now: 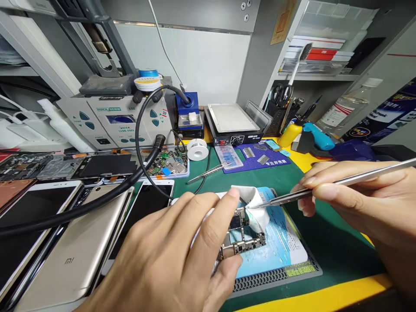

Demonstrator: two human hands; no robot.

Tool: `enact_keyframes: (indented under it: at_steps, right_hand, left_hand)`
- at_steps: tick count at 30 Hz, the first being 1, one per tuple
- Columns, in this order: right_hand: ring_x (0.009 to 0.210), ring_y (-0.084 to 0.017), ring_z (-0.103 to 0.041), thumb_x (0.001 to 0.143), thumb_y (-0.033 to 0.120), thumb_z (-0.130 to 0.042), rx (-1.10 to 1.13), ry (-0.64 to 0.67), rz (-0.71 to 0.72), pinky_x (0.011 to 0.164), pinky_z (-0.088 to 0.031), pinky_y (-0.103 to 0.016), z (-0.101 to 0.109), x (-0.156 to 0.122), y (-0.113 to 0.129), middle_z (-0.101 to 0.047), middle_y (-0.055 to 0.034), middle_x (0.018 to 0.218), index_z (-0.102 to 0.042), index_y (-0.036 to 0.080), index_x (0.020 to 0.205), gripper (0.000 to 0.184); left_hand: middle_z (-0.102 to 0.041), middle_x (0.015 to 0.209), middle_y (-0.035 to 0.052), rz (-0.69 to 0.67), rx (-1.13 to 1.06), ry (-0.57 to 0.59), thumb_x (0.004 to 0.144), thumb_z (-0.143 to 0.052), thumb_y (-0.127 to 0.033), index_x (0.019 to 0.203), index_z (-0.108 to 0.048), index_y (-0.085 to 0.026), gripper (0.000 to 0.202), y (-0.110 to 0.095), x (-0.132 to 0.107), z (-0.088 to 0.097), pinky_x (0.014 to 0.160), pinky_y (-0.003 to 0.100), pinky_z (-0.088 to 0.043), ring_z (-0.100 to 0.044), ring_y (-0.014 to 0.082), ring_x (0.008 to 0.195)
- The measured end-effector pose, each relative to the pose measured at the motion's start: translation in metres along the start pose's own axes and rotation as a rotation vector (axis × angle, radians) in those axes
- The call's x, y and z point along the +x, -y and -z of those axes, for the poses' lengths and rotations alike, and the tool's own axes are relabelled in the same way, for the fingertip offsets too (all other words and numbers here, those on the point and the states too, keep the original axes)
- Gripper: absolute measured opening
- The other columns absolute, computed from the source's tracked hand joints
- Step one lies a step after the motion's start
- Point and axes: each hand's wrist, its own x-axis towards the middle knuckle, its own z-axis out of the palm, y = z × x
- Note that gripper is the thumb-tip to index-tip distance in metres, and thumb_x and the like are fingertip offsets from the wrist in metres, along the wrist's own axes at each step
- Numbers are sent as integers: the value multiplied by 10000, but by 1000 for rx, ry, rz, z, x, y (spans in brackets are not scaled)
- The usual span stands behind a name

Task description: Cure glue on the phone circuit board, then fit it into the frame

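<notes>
My left hand (169,255) rests on a phone circuit board (242,242), thumb and forefinger pinching its left edge against the blue-topped work pad (279,247). My right hand (354,199) is closed round metal tweezers (325,186), whose tips grip a folded white wipe (256,208) pressed on the board's top. Part of the board is hidden under my left fingers.
Several phones and back covers (68,255) lie at the left under a black hose (97,199). A soldering station (120,119), solder spool (197,150), hot plate (232,123), spare tweezers (208,172) and purple mat (256,157) stand behind. A yellow table edge (325,297) runs in front.
</notes>
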Motion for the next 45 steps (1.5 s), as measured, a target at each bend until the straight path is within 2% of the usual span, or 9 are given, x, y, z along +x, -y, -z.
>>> enact_keyframes:
  at_steps: [4,8,16,22,31,35,38,40,45]
  right_hand:
    - [595,-170,-686,853,288,-741,49,-1,10,561,-586,-259,-1,-1,1,-703,9,604,-778,313,829,51]
    - [544,-159,-678,838,259,-753,95,-13,17,522,-588,-260,-1,-4,3,-729,2,683,-782,318,821,68]
    - [565,-183,-703,824,190,-749,94,-13,66,500,-611,-277,-2,-4,3,-745,-22,756,-791,295,846,116]
    - [540,-192,-691,809,177,-754,121,8,67,474,-595,-286,-2,-2,5,-745,-25,726,-802,301,854,141]
    - [556,-176,-694,798,174,-765,102,16,74,516,-604,-266,-3,3,7,-748,-8,709,-805,312,849,152]
    - [573,-180,-706,804,165,-760,110,21,76,515,-613,-263,-2,3,7,-757,-16,744,-799,289,836,135]
    - [588,-182,-712,805,186,-766,76,15,95,527,-620,-257,-2,2,9,-762,-20,743,-800,285,817,106]
    - [604,-181,-719,800,188,-774,48,13,121,545,-626,-249,-2,1,11,-769,-17,750,-802,294,824,112]
    - [655,-203,-734,794,202,-781,-2,5,144,578,-643,-262,-4,0,14,-776,4,742,-800,334,836,139]
  left_hand:
    - [-711,1169,35,-55,-4,-29,856,-680,-250,1334,-551,-114,514,2,-1,-2,757,322,-484,-642,169,1014]
    - [-699,1198,45,-105,-14,-75,832,-697,-238,1367,-531,-107,576,6,-1,-4,761,316,-492,-632,170,1054]
    - [-691,1158,65,-118,-44,-76,843,-661,-196,1322,-559,-76,504,7,1,-5,696,312,-519,-643,169,1001]
    - [-702,1188,33,-9,-12,-33,919,-627,-229,1331,-545,-125,433,-2,-2,-1,775,340,-499,-642,172,1039]
    - [-718,1188,14,-50,23,-49,903,-673,-244,1325,-547,-124,456,-2,0,-2,829,307,-474,-624,145,1091]
    - [-712,1213,0,-11,67,-58,897,-687,-246,1337,-545,-136,475,-3,-2,-1,878,313,-470,-611,149,1124]
    - [-718,1200,3,-22,70,-60,904,-670,-250,1341,-541,-125,473,-2,-3,0,833,313,-483,-622,149,1102]
    - [-727,1176,1,-86,18,-74,908,-656,-277,1341,-539,-121,474,-1,-4,-1,766,309,-492,-637,146,1072]
    - [-703,1227,2,5,24,-56,914,-659,-240,1380,-516,-134,499,-6,-6,-3,826,336,-498,-630,155,1102]
